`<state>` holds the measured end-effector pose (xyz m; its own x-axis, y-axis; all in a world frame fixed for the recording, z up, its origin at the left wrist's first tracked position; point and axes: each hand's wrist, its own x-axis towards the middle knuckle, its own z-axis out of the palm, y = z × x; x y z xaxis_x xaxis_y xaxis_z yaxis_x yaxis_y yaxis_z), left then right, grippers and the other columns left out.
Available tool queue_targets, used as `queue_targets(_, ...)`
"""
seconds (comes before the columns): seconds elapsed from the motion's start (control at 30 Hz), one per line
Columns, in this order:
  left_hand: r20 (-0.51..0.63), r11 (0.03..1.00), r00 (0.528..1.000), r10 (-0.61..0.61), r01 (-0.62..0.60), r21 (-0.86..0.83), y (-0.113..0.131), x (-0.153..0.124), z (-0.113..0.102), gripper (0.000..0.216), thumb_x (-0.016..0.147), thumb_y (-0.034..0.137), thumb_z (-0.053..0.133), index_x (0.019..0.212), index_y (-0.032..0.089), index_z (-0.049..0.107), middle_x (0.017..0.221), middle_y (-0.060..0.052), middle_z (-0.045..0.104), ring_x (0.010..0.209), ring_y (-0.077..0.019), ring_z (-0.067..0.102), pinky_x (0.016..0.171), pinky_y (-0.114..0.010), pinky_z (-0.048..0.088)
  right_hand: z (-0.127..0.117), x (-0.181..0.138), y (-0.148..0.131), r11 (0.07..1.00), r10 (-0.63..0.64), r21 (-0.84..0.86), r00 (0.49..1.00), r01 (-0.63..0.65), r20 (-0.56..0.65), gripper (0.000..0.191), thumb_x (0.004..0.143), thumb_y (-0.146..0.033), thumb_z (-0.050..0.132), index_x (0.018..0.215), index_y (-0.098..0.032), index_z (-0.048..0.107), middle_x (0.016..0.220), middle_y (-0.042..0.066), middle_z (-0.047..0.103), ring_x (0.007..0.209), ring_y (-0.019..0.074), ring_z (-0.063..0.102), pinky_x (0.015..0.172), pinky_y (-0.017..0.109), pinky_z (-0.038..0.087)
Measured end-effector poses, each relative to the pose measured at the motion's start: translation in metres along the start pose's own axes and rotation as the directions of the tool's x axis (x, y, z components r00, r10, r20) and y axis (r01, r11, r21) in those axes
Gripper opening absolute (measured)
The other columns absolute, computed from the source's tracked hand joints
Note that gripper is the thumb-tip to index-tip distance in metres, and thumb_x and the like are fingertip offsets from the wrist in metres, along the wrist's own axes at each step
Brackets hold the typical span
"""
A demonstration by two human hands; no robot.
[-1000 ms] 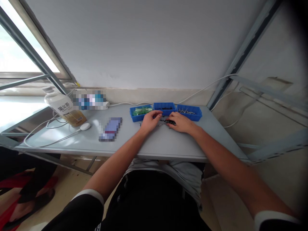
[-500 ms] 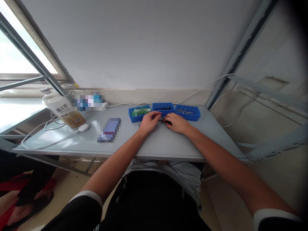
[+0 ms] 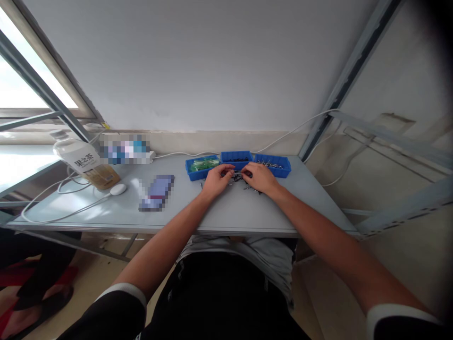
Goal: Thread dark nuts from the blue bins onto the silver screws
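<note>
My left hand [image 3: 215, 179] and my right hand [image 3: 260, 178] rest close together on the grey table [image 3: 226, 212], fingers curled over a small pile of dark metal parts [image 3: 238, 178] between them. What each finger grips is too small to make out. Just behind the hands stand three blue trays: one with green pieces [image 3: 201, 166], one with dark pieces [image 3: 236, 157], and one with thin metal pins [image 3: 274, 165].
A tea bottle [image 3: 83, 160] lies at the far left beside a white puck [image 3: 118, 189] and white cables [image 3: 53, 208]. A blurred flat object [image 3: 155, 192] lies left of centre. Slanted metal frame bars [image 3: 339, 89] stand on both sides. Someone's legs [image 3: 31, 278] show at lower left.
My two hands have drawn closer together over the small parts. The view has shifted slightly, so everything sits a little further left.
</note>
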<state>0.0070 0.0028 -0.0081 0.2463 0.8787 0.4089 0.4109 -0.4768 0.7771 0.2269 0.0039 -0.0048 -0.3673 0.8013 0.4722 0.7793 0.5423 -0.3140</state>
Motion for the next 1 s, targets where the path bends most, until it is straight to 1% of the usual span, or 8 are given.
queue_targets(0.1, 0.025, 1.0, 1.0, 0.011, -0.01, -0.016, 0.0, -0.001, 0.0, 0.035, 0.096, 0.034, 0.062, 0.126, 0.023, 0.074, 0.105, -0.006, 0.081, 0.098, -0.0245, 0.073, 0.091, -0.037, 0.056, -0.003, 0.001, -0.004, 0.992, 0.06, 0.114, 0.995, -0.051, -0.081, 0.009, 0.091, -0.022, 0.066, 0.09, -0.02, 0.075, 0.091, 0.007, 0.073, 0.083, 0.0212, 0.066, 0.08, 0.033, 0.049)
queue_targets(0.2, 0.061, 0.998, 0.998, 0.026, -0.023, -0.052, -0.002, -0.002, 0.002, 0.038, 0.097, 0.036, 0.062, 0.132, 0.024, 0.072, 0.116, -0.007, 0.08, 0.107, -0.0267, 0.073, 0.099, -0.04, 0.056, -0.005, 0.0, -0.01, 0.979, 0.08, 0.196, 0.99, -0.056, -0.117, 0.01, 0.09, -0.025, 0.066, 0.088, -0.02, 0.074, 0.09, 0.007, 0.073, 0.081, 0.0215, 0.066, 0.08, 0.034, 0.049)
queue_targets(0.27, 0.065, 0.998, 0.997, 0.032, -0.028, -0.062, -0.004, -0.002, 0.003, 0.038, 0.097, 0.037, 0.062, 0.131, 0.024, 0.073, 0.124, -0.008, 0.078, 0.112, -0.0281, 0.072, 0.101, -0.041, 0.056, -0.003, -0.001, -0.013, 0.973, 0.069, 0.228, 0.992, -0.042, -0.109, 0.01, 0.091, -0.025, 0.066, 0.087, -0.02, 0.074, 0.09, 0.007, 0.073, 0.08, 0.0211, 0.065, 0.079, 0.034, 0.05)
queue_targets(0.33, 0.059, 0.997, 0.998, 0.035, -0.03, -0.069, -0.005, -0.002, 0.004, 0.038, 0.097, 0.038, 0.062, 0.13, 0.023, 0.074, 0.126, -0.009, 0.077, 0.114, -0.0284, 0.072, 0.101, -0.042, 0.056, -0.001, -0.002, -0.015, 0.971, 0.057, 0.236, 0.994, -0.033, -0.095, 0.01, 0.091, -0.025, 0.066, 0.086, -0.02, 0.073, 0.088, 0.006, 0.073, 0.078, 0.0201, 0.065, 0.077, 0.032, 0.049)
queue_targets(0.57, 0.06, 0.987, 0.997, 0.055, -0.045, -0.156, -0.003, 0.0, 0.004, 0.043, 0.097, 0.037, 0.064, 0.136, 0.021, 0.068, 0.114, -0.009, 0.079, 0.107, -0.024, 0.074, 0.097, -0.037, 0.056, 0.008, -0.002, -0.015, 0.969, 0.032, 0.247, 0.999, -0.022, -0.037, 0.011, 0.09, -0.023, 0.064, 0.086, -0.019, 0.073, 0.086, 0.005, 0.072, 0.077, 0.0183, 0.064, 0.074, 0.03, 0.047)
queue_targets(0.8, -0.001, 0.988, 1.0, 0.016, -0.016, -0.151, 0.002, 0.0, 0.002, 0.032, 0.091, 0.042, 0.071, 0.114, 0.02, 0.077, 0.104, -0.008, 0.08, 0.097, -0.0229, 0.074, 0.086, -0.033, 0.056, 0.005, -0.003, -0.019, 0.946, 0.051, 0.32, 0.999, -0.053, 0.013, 0.014, 0.092, -0.03, 0.065, 0.09, -0.02, 0.075, 0.088, 0.005, 0.075, 0.078, 0.0187, 0.065, 0.072, 0.029, 0.046)
queue_targets(0.9, 0.001, 0.984, 1.0, 0.01, -0.01, -0.178, 0.001, 0.001, 0.002, 0.036, 0.091, 0.045, 0.071, 0.116, 0.02, 0.076, 0.102, -0.008, 0.08, 0.096, -0.0226, 0.074, 0.085, -0.033, 0.056, 0.004, -0.003, -0.02, 0.939, 0.057, 0.339, 0.998, -0.063, 0.026, 0.02, 0.095, -0.034, 0.063, 0.087, -0.02, 0.075, 0.086, 0.004, 0.074, 0.076, 0.0182, 0.064, 0.071, 0.029, 0.045)
queue_targets(1.0, 0.017, 0.979, 1.0, 0.002, 0.001, -0.204, -0.001, 0.001, 0.003, 0.042, 0.091, 0.048, 0.072, 0.12, 0.018, 0.075, 0.106, -0.009, 0.08, 0.099, -0.0236, 0.073, 0.088, -0.034, 0.056, 0.004, -0.003, -0.02, 0.93, 0.083, 0.357, 0.996, -0.089, 0.03, 0.027, 0.098, -0.036, 0.057, 0.085, -0.02, 0.075, 0.086, 0.004, 0.074, 0.075, 0.0181, 0.062, 0.07, 0.029, 0.043)
